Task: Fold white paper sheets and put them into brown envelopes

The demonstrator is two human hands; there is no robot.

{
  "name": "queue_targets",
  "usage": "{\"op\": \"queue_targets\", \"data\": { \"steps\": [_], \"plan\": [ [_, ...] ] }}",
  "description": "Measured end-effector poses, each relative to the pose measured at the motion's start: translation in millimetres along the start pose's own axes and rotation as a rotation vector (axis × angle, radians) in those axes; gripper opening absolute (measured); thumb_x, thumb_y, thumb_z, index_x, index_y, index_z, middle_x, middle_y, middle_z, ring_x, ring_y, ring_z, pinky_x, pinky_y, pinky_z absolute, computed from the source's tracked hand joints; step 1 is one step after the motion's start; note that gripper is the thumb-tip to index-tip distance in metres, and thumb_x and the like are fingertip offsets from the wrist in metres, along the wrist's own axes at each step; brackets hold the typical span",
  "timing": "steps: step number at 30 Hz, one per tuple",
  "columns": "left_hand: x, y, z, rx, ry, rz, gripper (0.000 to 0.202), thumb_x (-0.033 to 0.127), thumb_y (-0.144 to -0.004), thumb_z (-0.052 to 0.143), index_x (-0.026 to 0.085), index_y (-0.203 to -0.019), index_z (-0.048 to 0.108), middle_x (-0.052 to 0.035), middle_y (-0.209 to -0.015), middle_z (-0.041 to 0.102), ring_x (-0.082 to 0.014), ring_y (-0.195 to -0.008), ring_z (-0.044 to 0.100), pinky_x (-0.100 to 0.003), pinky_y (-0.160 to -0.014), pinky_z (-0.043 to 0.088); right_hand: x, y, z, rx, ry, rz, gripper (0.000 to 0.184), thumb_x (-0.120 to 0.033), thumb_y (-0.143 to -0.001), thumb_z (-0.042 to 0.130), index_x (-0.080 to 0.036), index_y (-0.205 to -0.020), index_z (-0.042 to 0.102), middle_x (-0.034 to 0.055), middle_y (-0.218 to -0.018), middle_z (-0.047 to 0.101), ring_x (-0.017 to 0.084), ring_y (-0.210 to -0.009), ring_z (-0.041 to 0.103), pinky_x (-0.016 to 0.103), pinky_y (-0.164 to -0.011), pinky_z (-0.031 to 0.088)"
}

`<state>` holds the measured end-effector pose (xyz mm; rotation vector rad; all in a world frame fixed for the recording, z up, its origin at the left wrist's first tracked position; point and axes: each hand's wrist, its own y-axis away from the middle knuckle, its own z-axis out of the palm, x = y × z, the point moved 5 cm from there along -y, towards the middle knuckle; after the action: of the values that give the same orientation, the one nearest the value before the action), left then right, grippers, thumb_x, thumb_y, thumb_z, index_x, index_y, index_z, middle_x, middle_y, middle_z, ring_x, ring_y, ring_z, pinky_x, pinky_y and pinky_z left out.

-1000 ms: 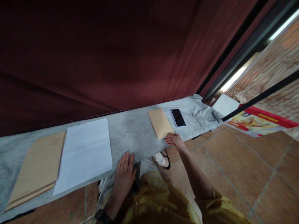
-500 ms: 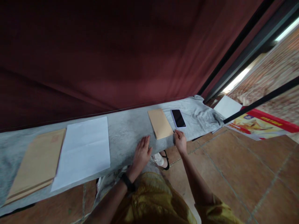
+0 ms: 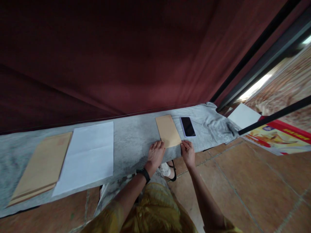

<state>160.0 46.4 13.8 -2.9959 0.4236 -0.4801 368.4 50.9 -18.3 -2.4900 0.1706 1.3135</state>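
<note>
A small tan rectangular paper envelope (image 3: 169,131) lies flat on a long narrow counter draped in mottled grey cloth (image 3: 132,142), its near edge between the person's 2 bare hands. The left hand (image 3: 155,154) rests at the near left corner, its fingers loosely bent and close together, the thumb side against the paper; whether they grip it, I cannot tell. The right hand (image 3: 189,155) has its fingers bunched and pinching the near right corner. Just beyond the right fingers, to the right of the envelope, lies a dark-screened phone with a pale lilac edge (image 3: 188,126), face up

Well to the left, 1 large creased white paper sheet (image 3: 89,155) lies on the cloth, touching a stack of large tan paper envelopes (image 3: 42,166) on its left side. A black wristwatch (image 3: 144,174) circles the left wrist, below which shows a mustard-yellow sleeve (image 3: 104,215). A dark maroon fabric curtain (image 3: 109,58) hangs behind the counter, and a red-and-yellow printed panel (image 3: 283,136) is at the right, above brown floor tiles (image 3: 233,171)
</note>
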Motion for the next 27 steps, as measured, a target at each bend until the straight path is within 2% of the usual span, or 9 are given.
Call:
{"op": "queue_targets", "data": {
  "steps": [6,11,14,21,27],
  "plan": [
    [2.1,1.2,1.8,-0.003,0.039,-0.031,0.018,0.021,-0.096,0.056,0.019,-0.111,0.066,-0.0093,-0.114,0.069,-0.0251,-0.111,0.060,-0.039,-0.096,0.047,2.2,1.8,0.7,-0.020,0.019,-0.043,0.038,-0.041,-0.095,0.051,-0.017,-0.111,0.075,0.0151,-0.118,0.064,0.025,-0.111,0.060,0.041,-0.105,0.046],
    [0.3,0.9,2.2,0.005,0.068,-0.073,0.027,0.019,-0.094,0.059,0.020,-0.121,0.063,-0.0076,-0.115,0.068,-0.0238,-0.111,0.059,-0.036,-0.097,0.046,3.0,2.7,2.0,-0.008,0.062,-0.090,0.044,-0.046,-0.098,0.047,-0.017,-0.122,0.070,0.0151,-0.118,0.064,0.026,-0.111,0.060,0.044,-0.104,0.047],
    [-0.6,0.3,2.5,0.009,0.080,-0.082,0.030,0.020,-0.094,0.060,0.021,-0.124,0.062,-0.0066,-0.115,0.068,-0.0235,-0.112,0.058,-0.036,-0.096,0.046,2.1,3.6,3.7,0.020,0.100,-0.133,0.045,-0.048,-0.099,0.046,-0.017,-0.121,0.071,0.0150,-0.117,0.064,0.026,-0.110,0.060,0.046,-0.101,0.049],
    [2.4,-0.4,5.1,-0.009,0.091,-0.042,0.011,0.017,-0.094,0.058,0.020,-0.098,0.068,-0.0066,-0.105,0.067,-0.0225,-0.104,0.059,-0.036,-0.093,0.047,4.3,4.0,5.6,0.044,0.150,-0.161,0.047,-0.050,-0.100,0.043,-0.017,-0.118,0.072,0.0155,-0.114,0.063,0.027,-0.108,0.059,0.046,-0.100,0.049],
    [1.3,-1.7,6.1,-0.006,0.105,-0.030,0.010,0.017,-0.094,0.059,0.018,-0.095,0.068,-0.0066,-0.103,0.066,-0.0219,-0.103,0.058,-0.035,-0.091,0.047,4.0,3.5,4.9,0.041,0.154,-0.153,0.049,-0.050,-0.099,0.043,-0.015,-0.116,0.073,0.0162,-0.113,0.062,0.027,-0.108,0.059,0.046,-0.100,0.049]
  ]
}}
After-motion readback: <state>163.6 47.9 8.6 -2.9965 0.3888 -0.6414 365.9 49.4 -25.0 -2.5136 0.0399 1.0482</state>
